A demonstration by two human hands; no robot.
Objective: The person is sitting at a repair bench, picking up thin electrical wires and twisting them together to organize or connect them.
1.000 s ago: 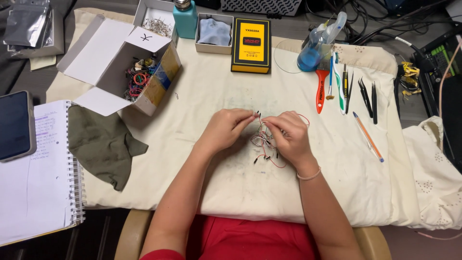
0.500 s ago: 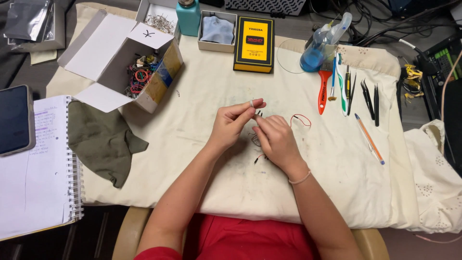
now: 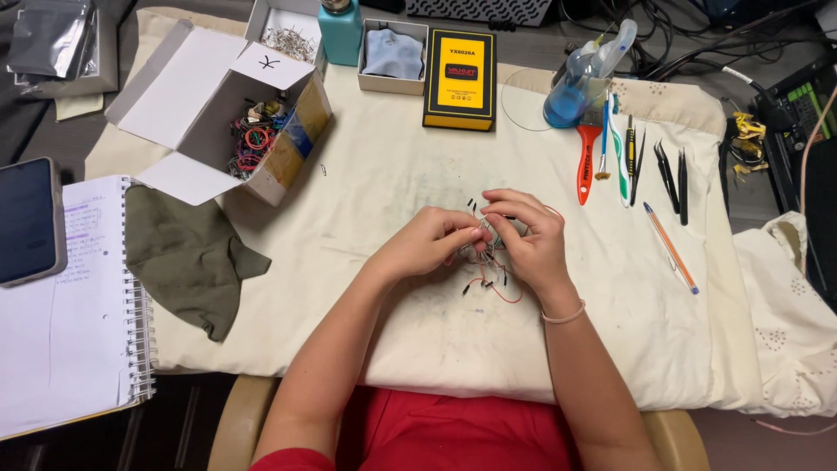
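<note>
A: From the head camera, what does the person have in hand?

B: A small bundle of thin wires (image 3: 485, 262), red and dark, with little dark plugs on the ends. Both hands meet over it at the middle of the cream cloth (image 3: 392, 349). The left hand (image 3: 425, 244) has its fingertips pressed together in a pinch on the top of the bundle. The right hand (image 3: 530, 240) curls over from the other side, its fingers bent and closed on the same wires.

A: Where do the wires lie against the fingers?

B: The gripped part sits between the two sets of fingertips, which nearly touch. The rest hangs loose below them, a red loop and a couple of plug ends trailing onto the cloth just under the right palm.

A: How far along does the work look?

B: Hard to judge. The bundle seems still tangled, with no wire laid out apart from it, so the sorting looks mostly undone. That is a guess from how the strands lie.

A: And around them?

B: An open white box (image 3: 218, 113) holding coloured wire loops stands well off to the upper left, an olive rag (image 3: 187, 257) near it. A yellow device (image 3: 459, 78) lies at the top, and a red-handled brush (image 3: 588, 161) with tweezers (image 3: 671, 174) lies to the right. A notebook (image 3: 70, 323) and phone (image 3: 29, 218) lie far left.
</note>
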